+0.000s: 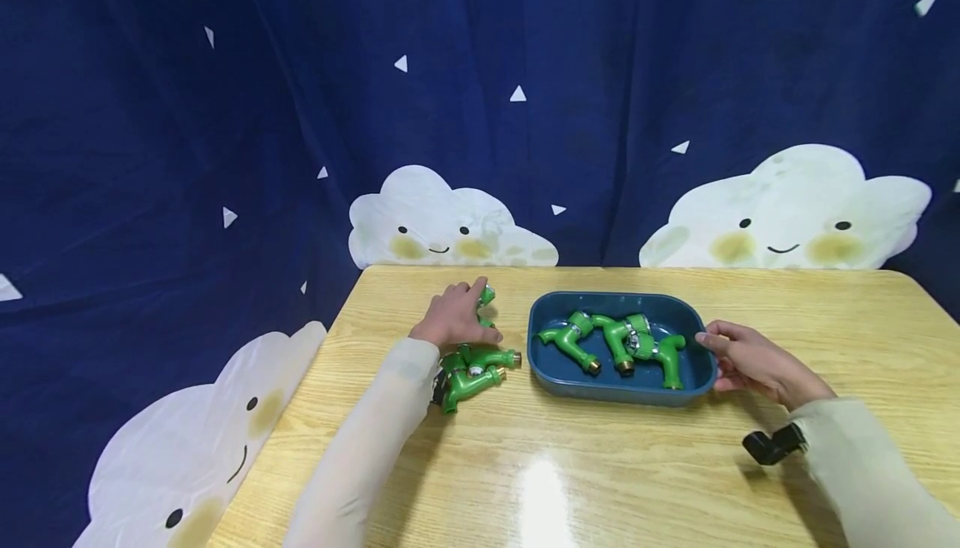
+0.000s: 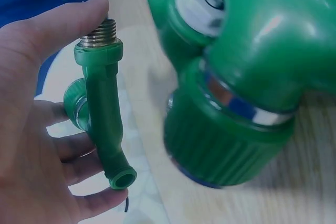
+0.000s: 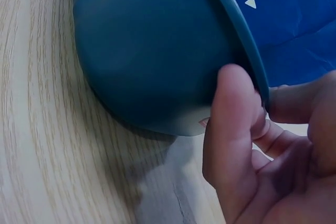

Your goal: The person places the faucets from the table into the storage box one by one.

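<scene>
My left hand (image 1: pixel 453 315) is left of a blue plastic basin (image 1: pixel 622 391) and holds a green tap (image 2: pixel 103 103). In the left wrist view, the thumb lies at the tap's threaded brass end and the fingers are along its other side. More green taps (image 1: pixel 474 386) lie on the table beside the left wrist, partly hidden by it; one looms large in the left wrist view. Several green taps (image 1: pixel 619 338) with brass ends lie inside the basin. My right hand (image 1: pixel 757 361) pinches the basin's right rim, thumb on one side and fingers on the other.
The wooden table (image 1: pixel 615 473) bears the basin and the taps. A dark blue curtain (image 1: pixel 480 48) with white clouds and triangles hangs behind it and along its left side. A black wrist camera (image 1: pixel 774 445) sticks out from the right sleeve.
</scene>
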`<state>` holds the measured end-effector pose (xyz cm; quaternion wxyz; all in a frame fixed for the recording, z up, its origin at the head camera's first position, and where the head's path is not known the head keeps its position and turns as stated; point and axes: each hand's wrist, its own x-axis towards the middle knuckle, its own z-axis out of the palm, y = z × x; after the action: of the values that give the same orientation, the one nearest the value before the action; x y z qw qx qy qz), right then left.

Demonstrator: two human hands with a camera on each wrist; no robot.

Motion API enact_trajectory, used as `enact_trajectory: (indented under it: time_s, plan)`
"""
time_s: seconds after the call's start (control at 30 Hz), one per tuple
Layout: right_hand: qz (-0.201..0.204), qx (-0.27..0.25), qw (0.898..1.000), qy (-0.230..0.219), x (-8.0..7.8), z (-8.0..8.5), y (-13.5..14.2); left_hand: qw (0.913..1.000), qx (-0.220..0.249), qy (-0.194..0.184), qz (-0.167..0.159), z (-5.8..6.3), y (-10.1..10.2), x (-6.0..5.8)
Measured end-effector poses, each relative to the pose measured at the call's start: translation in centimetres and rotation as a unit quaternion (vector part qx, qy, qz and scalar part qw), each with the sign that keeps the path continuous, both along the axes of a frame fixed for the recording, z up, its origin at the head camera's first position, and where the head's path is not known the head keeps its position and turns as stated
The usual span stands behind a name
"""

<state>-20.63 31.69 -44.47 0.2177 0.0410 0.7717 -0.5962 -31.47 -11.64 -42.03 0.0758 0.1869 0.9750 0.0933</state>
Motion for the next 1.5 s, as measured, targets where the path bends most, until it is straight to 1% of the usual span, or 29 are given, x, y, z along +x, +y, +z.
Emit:
enact_trajectory:
  time_s: [0.2,0.43,0.53,0.73,0.8,0.97,1.13,1.23,1.5]
  plan:
    - [-0.002,0.001,1.000,0.000,0.0,0.0,-0.1,0.9999,0.012,-0.011,-0.001,0.8,0.7,0.7]
    - [0.000,0.002,1.000,0.002,0.0,0.1,-0.1,0.9994,0.009,-0.011,-0.032,1.3,1.9,1.0]
    - [0.000,0.007,1.000,0.005,0.0,0.1,-0.1,0.9994,0.008,-0.009,-0.034,1.5,2.2,1.0]
    - [-0.002,0.013,1.000,0.003,-0.1,0.1,-0.1,0.9996,0.005,-0.001,-0.028,2.1,2.3,1.0]
    - [0.000,0.011,1.000,0.001,-0.1,0.0,-0.1,0.9995,-0.001,0.003,-0.032,2.3,2.4,1.1]
    - [0.002,0.011,1.000,-0.002,-0.1,0.0,-0.1,0.9987,-0.014,0.011,-0.047,2.8,2.8,1.5]
    - [0.003,0.011,1.000,-0.003,-0.2,0.0,-0.1,0.9987,-0.003,0.026,-0.043,3.6,3.2,2.1]
    - [0.002,0.013,1.000,-0.004,-0.3,0.1,-0.2,0.9987,0.004,0.028,-0.043,4.1,3.4,2.3]
    - [0.006,0.018,1.000,-0.003,-0.1,0.1,-0.2,0.9973,0.000,0.038,-0.062,5.3,4.5,2.9]
